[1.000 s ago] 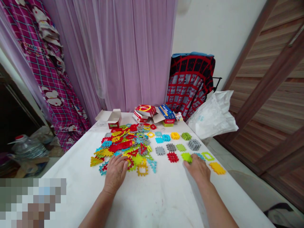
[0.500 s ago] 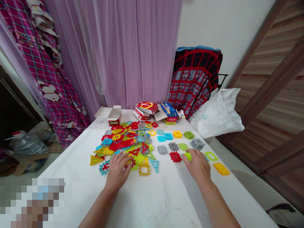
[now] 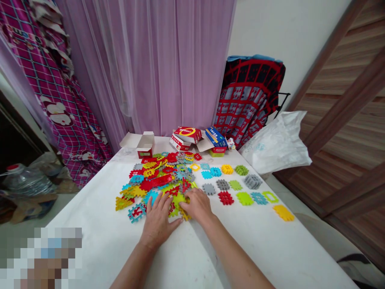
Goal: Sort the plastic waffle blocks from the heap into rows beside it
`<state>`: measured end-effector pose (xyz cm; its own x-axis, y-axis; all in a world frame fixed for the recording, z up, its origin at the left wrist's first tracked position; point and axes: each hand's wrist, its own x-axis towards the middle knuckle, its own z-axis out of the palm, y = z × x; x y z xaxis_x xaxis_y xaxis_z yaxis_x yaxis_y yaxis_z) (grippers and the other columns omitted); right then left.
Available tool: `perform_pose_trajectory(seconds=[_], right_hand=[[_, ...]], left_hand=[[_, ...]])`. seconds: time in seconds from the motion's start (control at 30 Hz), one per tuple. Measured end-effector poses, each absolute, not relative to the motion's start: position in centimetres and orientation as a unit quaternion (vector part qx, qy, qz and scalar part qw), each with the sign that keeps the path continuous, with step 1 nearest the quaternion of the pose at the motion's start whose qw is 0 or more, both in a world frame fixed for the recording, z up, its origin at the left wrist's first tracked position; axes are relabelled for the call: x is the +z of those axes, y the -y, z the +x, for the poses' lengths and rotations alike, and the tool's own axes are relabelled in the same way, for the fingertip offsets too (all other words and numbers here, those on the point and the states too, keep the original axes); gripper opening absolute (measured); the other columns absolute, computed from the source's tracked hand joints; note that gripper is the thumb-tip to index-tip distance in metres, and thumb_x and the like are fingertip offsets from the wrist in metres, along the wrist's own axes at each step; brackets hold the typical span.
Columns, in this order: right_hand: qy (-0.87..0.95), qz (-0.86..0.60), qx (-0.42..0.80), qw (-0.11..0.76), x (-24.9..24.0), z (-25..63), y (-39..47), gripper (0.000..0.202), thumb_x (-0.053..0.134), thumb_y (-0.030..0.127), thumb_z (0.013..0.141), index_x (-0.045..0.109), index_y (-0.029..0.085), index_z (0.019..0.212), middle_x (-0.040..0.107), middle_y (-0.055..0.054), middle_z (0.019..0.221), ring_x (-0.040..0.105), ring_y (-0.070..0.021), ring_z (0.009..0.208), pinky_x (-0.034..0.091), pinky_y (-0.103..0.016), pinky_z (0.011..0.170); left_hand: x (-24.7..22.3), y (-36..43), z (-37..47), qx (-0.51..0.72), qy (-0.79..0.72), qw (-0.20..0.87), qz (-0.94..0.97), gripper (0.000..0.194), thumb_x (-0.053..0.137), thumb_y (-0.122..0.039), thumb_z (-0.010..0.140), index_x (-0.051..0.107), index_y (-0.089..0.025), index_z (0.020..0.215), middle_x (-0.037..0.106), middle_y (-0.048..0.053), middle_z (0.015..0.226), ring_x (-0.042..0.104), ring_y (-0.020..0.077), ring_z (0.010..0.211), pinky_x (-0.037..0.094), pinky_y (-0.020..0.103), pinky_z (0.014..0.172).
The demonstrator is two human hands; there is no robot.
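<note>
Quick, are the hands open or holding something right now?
Left hand: open, spread over the toy pile's near edge.
Right hand: curled at the pile's near right; can't tell if it's holding anything.

Soft lt, faint shadow (image 3: 207, 249) on tbl (image 3: 174, 261), edges stretched.

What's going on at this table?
A person is working bare-handed at a heap of multicoloured, notched plastic pieces on a white table. The left hand lies spread over the heap's near edge; the right hand is beside it, fingers down at the heap. Whether it grips a piece is hidden. To the right, a red notched square and a lime-green notched square lie among other pieces in loose rows.
</note>
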<state>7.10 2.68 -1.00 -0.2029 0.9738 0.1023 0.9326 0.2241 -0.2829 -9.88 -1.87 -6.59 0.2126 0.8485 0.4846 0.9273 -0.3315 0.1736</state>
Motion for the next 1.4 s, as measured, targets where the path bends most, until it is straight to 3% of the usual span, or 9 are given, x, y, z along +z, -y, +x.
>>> perform_pose_trajectory(seconds=[0.27, 0.47, 0.6, 0.73, 0.9, 1.07, 1.23, 1.33, 1.4], right_hand=[[0.744, -0.638, 0.135, 0.143, -1.8, 5.9, -2.9, 0.011, 0.061, 0.026, 0.077, 0.068, 0.024, 0.085, 0.070, -0.003, 0.099, 0.061, -0.0179, 0.097, 0.041, -0.026, 0.081], [0.751, -0.635, 0.121, 0.130, -1.2, 5.7, -2.6, 0.036, 0.067, 0.037, 0.073, 0.064, 0.023, 0.107, 0.070, -0.006, 0.104, 0.061, -0.0220, 0.099, 0.041, -0.030, 0.081], [0.765, -0.618, 0.133, 0.127, -0.8, 5.5, -2.7, 0.042, 0.066, 0.030, 0.073, 0.060, 0.024, 0.114, 0.070, -0.005, 0.109, 0.061, -0.0207, 0.102, 0.040, -0.029, 0.084], [0.762, -0.601, 0.129, 0.203, -1.1, 5.7, -2.6, 0.033, 0.056, 0.019, 0.080, 0.060, 0.025, 0.112, 0.070, -0.002, 0.106, 0.062, -0.0176, 0.098, 0.042, -0.027, 0.083], [0.781, -0.553, 0.039, 0.288, -1.6, 7.5, -2.3, 0.023, 0.049, 0.009, 0.084, 0.063, 0.023, 0.095, 0.067, -0.005, 0.100, 0.058, -0.0197, 0.098, 0.043, -0.029, 0.088], [0.816, -0.540, 0.048, 0.200, -1.9, 9.9, -1.4, 0.036, 0.049, 0.001, 0.076, 0.066, 0.022, 0.100, 0.066, -0.006, 0.106, 0.058, -0.0206, 0.101, 0.045, -0.030, 0.089], [0.804, -0.537, 0.136, 0.217, -1.9, 12.1, -1.2, 0.032, 0.053, 0.005, 0.074, 0.069, 0.024, 0.095, 0.069, -0.001, 0.108, 0.059, -0.0180, 0.106, 0.043, -0.029, 0.094], [0.808, -0.520, 0.155, 0.227, -2.2, 12.5, -1.9, 0.025, 0.064, 0.018, 0.074, 0.069, 0.023, 0.098, 0.068, -0.003, 0.116, 0.057, -0.0202, 0.112, 0.041, -0.033, 0.098], [0.824, -0.494, 0.167, 0.223, -2.5, 12.5, -2.4, 0.030, 0.071, 0.027, 0.072, 0.069, 0.022, 0.102, 0.067, -0.005, 0.119, 0.056, -0.0213, 0.114, 0.041, -0.034, 0.099]], left_hand=[[-5.9, 2.0, -9.7, -0.234, 0.584, 0.050, -0.775, 0.055, 0.070, -0.046, 0.077, 0.059, -0.021, 0.125, 0.063, 0.013, 0.133, 0.047, 0.0379, 0.132, 0.029, 0.065, 0.110], [-6.0, 2.0, -9.6, -0.229, 0.577, 0.068, -0.781, 0.039, 0.059, -0.038, 0.087, 0.060, -0.023, 0.124, 0.061, 0.011, 0.137, 0.046, 0.0356, 0.133, 0.032, 0.063, 0.109], [-6.2, 2.0, -9.6, -0.230, 0.575, 0.073, -0.782, 0.042, 0.057, -0.037, 0.088, 0.058, -0.022, 0.127, 0.061, 0.012, 0.137, 0.048, 0.0347, 0.132, 0.033, 0.062, 0.108], [-6.0, 2.0, -9.7, -0.257, 0.569, 0.090, -0.776, 0.045, 0.059, -0.037, 0.087, 0.056, -0.022, 0.129, 0.059, 0.013, 0.138, 0.046, 0.0351, 0.133, 0.033, 0.060, 0.108], [-5.2, 1.9, -10.1, -0.332, 0.576, 0.067, -0.744, 0.027, 0.052, -0.036, 0.092, 0.067, -0.026, 0.112, 0.072, 0.008, 0.108, 0.063, 0.0263, 0.101, 0.046, 0.046, 0.090], [-5.1, 1.6, -10.3, -0.350, 0.584, 0.042, -0.731, 0.024, 0.050, -0.035, 0.093, 0.071, -0.026, 0.101, 0.075, 0.005, 0.094, 0.066, 0.0243, 0.090, 0.047, 0.042, 0.080], [-5.4, 1.5, -10.4, -0.355, 0.593, 0.034, -0.721, 0.025, 0.048, -0.032, 0.093, 0.071, -0.027, 0.101, 0.075, 0.005, 0.097, 0.066, 0.0243, 0.093, 0.047, 0.042, 0.083], [-5.6, 1.5, -10.6, -0.356, 0.596, 0.031, -0.719, 0.025, 0.048, -0.030, 0.092, 0.071, -0.026, 0.100, 0.076, 0.005, 0.097, 0.066, 0.0246, 0.094, 0.048, 0.043, 0.084], [-5.7, 1.5, -10.7, -0.356, 0.598, 0.030, -0.718, 0.025, 0.047, -0.029, 0.092, 0.071, -0.025, 0.100, 0.076, 0.005, 0.097, 0.066, 0.0247, 0.094, 0.048, 0.043, 0.084]])
